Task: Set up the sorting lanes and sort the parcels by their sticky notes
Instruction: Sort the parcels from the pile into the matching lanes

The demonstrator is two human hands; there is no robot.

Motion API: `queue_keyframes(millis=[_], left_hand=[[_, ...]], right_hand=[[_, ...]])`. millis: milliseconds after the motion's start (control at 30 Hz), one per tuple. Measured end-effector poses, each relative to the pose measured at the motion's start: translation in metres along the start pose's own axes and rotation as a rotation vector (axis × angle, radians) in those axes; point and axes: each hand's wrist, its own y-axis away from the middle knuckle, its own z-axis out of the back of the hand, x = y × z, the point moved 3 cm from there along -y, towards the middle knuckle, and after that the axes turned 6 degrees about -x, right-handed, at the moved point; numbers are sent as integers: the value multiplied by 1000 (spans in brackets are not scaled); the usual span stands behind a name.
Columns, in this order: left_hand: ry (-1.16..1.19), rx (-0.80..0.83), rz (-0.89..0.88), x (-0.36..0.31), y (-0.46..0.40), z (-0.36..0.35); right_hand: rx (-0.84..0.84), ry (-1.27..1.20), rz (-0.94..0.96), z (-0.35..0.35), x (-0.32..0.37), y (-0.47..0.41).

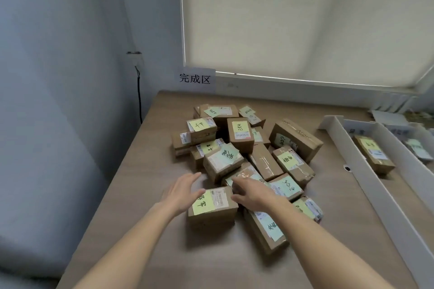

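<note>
The wooden table (145, 171) carries a heap of brown cardboard parcels (244, 148) near its middle, and I take this heap as the landmark. Behind the heap, a white paper sign (195, 79) leans on the wall and reads "完成区" in black print. To the right of the heap stand white cardboard lane dividers (366, 171); their far end is cut off by the picture edge, and the labels at their heads are too blurred to read. One parcel with a yellow note (374, 153) lies in the first lane. Most parcels in the heap carry yellow or green sticky notes with handwriting, which I cannot read for sure. At the near edge of the heap lies the front parcel (212, 206) with a yellow note and a barcode label. The left hand (184, 191) rests on its left side with fingers spread open. The right hand (252, 191) curls around its right far corner; the fingertips are hidden.
</note>
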Motion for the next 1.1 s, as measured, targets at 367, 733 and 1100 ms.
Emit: queue_keyframes(millis=[367, 733, 1100], left_hand=[[-56, 148, -79, 84, -26, -96], [-28, 139, -86, 86, -30, -105], [256, 194, -64, 86, 22, -147]], right_hand=[[145, -71, -198, -128, 3, -15], [100, -145, -195, -155, 0, -22], [19, -275, -156, -170, 1, -8]])
